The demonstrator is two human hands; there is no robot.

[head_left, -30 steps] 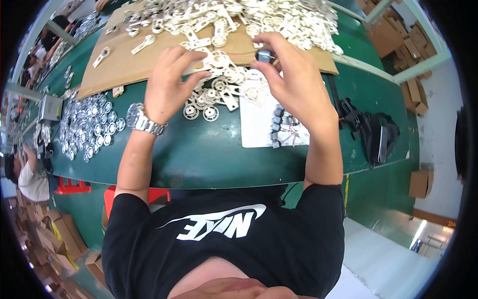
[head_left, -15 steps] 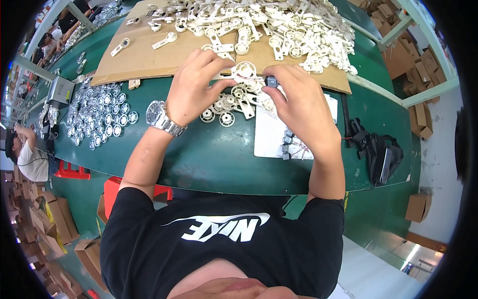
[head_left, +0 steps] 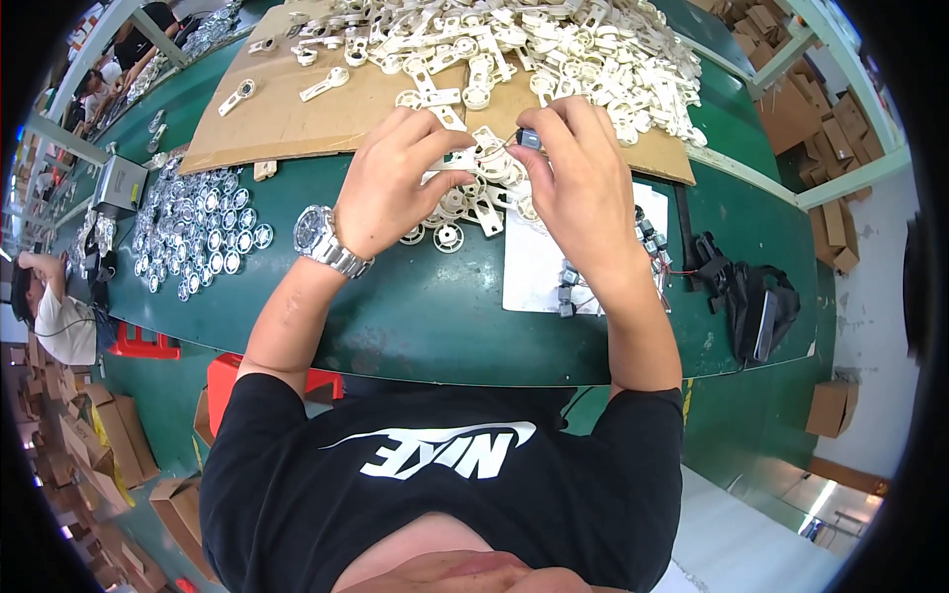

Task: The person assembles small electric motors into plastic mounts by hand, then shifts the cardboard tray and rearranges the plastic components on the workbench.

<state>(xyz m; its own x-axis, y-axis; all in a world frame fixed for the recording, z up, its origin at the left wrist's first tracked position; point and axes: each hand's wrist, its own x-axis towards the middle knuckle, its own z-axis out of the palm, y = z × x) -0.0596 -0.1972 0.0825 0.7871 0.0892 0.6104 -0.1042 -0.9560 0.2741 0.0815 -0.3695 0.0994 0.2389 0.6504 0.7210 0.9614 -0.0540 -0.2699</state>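
Note:
My left hand is pinched on the handle end of a white plastic part with a round ring end. Between the thumb and fingers of my right hand is a small dark grey block with thin wires. The block is close to the ring end, and the wires run toward it; whether they are joined to it I cannot tell. Below my hands several more white ring-ended parts lie on the green table. Similar grey blocks with wires rest on a white sheet under my right wrist.
Ahead, a big heap of white plastic parts covers a cardboard sheet. Many shiny round rings lie at the left, near a grey metal box. A black bag sits at the right. Another person is at far left.
My right hand has shifted a little left and upward with the grey block, which has tilted. The white part's ring end has turned slightly. More grey blocks show beside my right wrist.

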